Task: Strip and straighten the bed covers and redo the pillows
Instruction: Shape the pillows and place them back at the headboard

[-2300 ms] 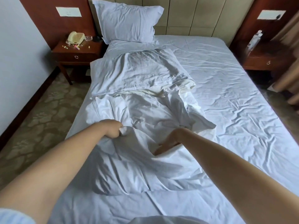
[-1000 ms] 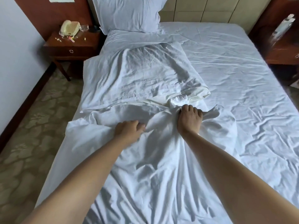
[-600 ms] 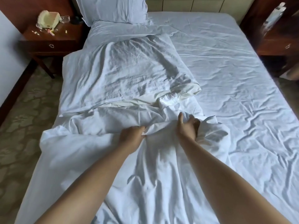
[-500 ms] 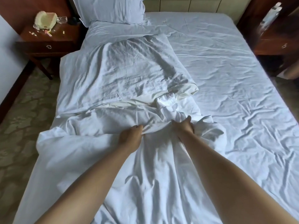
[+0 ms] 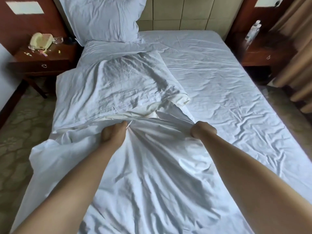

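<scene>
Rumpled white bedding fills a hotel bed, where a person's left hand and right hand each grip a bunched fold of the loose cover spread across its near left half. Beyond lies a crumpled duvet; farther back, a pillow leans on the headboard beside a nightstand.

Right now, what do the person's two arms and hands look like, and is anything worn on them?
Both forearms are bare up to the frame edge; no sleeve, watch, bracelet or glove shows. The left hand and the right hand show no ring, though the fingers are mostly hidden in the cloth.
</scene>
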A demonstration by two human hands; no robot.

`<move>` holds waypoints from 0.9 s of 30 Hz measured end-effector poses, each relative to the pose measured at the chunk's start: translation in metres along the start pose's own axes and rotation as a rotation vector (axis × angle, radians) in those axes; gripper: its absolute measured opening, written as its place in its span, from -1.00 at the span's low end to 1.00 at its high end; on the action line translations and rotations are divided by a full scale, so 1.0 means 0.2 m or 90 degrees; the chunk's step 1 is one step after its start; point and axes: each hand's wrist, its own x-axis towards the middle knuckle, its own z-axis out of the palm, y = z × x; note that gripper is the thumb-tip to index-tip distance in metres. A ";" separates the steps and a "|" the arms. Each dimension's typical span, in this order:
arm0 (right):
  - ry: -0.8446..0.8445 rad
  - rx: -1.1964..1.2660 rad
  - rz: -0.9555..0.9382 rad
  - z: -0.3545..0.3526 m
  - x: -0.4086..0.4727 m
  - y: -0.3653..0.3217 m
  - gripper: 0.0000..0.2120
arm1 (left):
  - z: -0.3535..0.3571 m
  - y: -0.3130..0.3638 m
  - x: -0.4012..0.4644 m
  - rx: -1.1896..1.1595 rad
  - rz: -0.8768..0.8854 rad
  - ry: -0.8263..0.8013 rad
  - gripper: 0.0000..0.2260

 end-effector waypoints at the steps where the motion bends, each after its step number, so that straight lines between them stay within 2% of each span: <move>1: 0.011 -0.025 0.004 0.00 0.00 0.01 -0.63 | -0.02 -0.02 0.00 0.038 0.008 0.008 -0.66; 3: 0.036 -0.044 0.012 0.03 0.01 0.02 -0.67 | -0.10 -0.08 0.00 0.106 -0.003 0.014 -0.73; 6: 0.089 -0.083 0.017 0.04 0.05 0.03 -0.68 | -0.17 -0.27 0.02 0.163 -0.100 0.020 -0.72; 9: 0.075 -0.060 0.041 0.07 0.11 -0.01 -0.63 | -0.15 -0.33 0.04 0.159 -0.170 -0.014 -0.70; 12: 0.083 0.021 -0.003 0.14 0.14 -0.13 -0.64 | -0.06 -0.22 0.05 0.102 -0.161 -0.073 -0.70; 14: 0.130 0.013 -0.080 0.17 0.14 -0.20 -0.62 | 0.01 -0.09 0.07 0.053 -0.100 -0.094 -0.71; 16: 0.133 0.015 -0.140 0.20 0.15 -0.24 -0.61 | 0.03 0.08 0.08 0.028 0.004 -0.068 -0.71; 18: 0.086 0.072 -0.156 0.22 0.18 -0.26 -0.57 | 0.05 0.28 0.07 -0.064 0.120 -0.050 -0.69; 21: 0.024 0.155 -0.150 0.21 0.23 -0.24 -0.51 | 0.11 0.53 0.01 -0.104 0.292 -0.135 -0.58; 22: 0.018 0.183 -0.134 0.20 0.25 -0.22 -0.52 | 0.14 0.58 0.01 -0.078 0.319 -0.152 -0.58; 24: 0.029 0.208 -0.093 0.17 0.29 -0.16 -0.47 | 0.16 0.64 0.03 -0.054 0.304 -0.199 -0.63; 27: 0.081 0.118 -0.102 0.15 0.33 -0.07 -0.43 | 0.17 0.69 0.09 -0.068 0.257 -0.317 -0.60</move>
